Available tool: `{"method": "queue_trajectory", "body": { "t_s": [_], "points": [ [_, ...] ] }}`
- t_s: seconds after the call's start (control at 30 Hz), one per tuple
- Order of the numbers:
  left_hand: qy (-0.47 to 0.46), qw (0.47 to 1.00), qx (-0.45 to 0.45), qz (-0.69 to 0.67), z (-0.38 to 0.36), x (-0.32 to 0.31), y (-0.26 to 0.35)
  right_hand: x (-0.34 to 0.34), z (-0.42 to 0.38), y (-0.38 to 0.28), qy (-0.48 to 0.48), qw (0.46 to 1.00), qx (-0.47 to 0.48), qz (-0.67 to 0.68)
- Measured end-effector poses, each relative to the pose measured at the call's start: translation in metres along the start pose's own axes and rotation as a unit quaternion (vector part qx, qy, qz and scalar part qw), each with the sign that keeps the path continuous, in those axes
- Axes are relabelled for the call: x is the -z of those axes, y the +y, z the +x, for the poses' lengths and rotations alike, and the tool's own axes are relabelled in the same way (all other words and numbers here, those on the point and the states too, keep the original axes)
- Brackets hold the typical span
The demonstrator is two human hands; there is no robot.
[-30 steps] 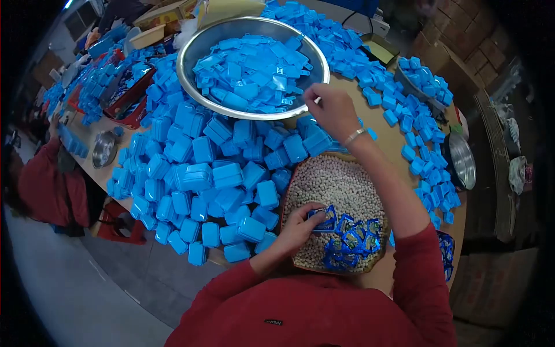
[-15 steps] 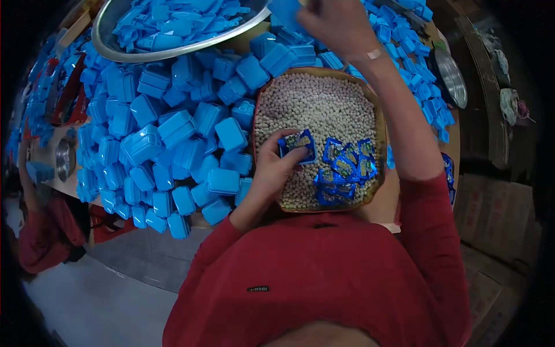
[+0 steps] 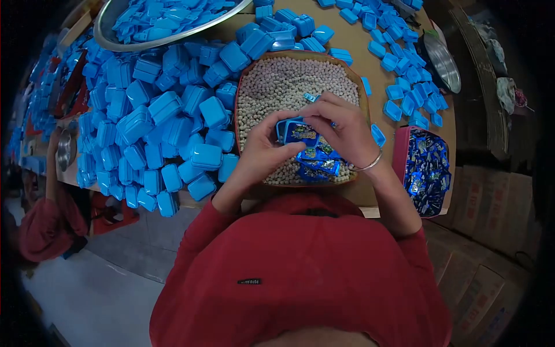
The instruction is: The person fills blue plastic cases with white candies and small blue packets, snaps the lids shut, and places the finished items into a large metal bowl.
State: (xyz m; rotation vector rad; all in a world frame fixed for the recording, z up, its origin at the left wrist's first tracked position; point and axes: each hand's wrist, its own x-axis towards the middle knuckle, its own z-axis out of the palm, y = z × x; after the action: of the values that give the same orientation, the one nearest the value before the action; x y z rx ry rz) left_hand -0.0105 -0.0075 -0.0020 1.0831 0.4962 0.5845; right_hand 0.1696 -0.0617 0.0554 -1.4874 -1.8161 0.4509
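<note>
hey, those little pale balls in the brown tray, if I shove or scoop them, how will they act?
The pale balls are small and round, so they would probably roll and scatter if pushed. They lie loose and heaped in the brown tray, so a scoop would likely shift like gravel. The left hand and packets rest on top, suggesting the bed holds light loads.

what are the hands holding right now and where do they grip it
The left hand holds a blue packet by its left edge, thumb on top. The right hand meets it from above, pinching a small blue piece in its fingertips.
</note>
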Motion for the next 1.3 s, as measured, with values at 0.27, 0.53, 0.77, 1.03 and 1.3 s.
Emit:
{"method": "queue_trajectory", "body": {
  "t_s": [0.27, 0.53, 0.77, 1.03, 1.3],
  "points": [
    [0.031, 0.999, -0.02, -0.005, -0.003, -0.01, 0.014, 0.007, -0.017, -0.009, 0.011, 0.991, 0.106, -0.08],
    [0.066, 0.996, -0.044, 0.032, 0.003, -0.011, 0.011, -0.01, -0.021, -0.006, 0.055, 0.987, -0.088, 0.125],
    [0.039, 0.996, 0.038, -0.077, 0.007, -0.011, 0.027, 0.003, -0.024, -0.016, 0.036, 0.994, 0.067, -0.084],
    [-0.055, 0.998, 0.023, 0.011, 0.012, -0.006, 0.037, 0.022, -0.02, -0.007, 0.018, 0.999, 0.041, 0.022],
    [-0.071, 0.996, -0.033, 0.047, 0.011, -0.013, 0.04, 0.023, -0.024, -0.016, 0.044, 0.998, 0.054, -0.01]
  ]
}}
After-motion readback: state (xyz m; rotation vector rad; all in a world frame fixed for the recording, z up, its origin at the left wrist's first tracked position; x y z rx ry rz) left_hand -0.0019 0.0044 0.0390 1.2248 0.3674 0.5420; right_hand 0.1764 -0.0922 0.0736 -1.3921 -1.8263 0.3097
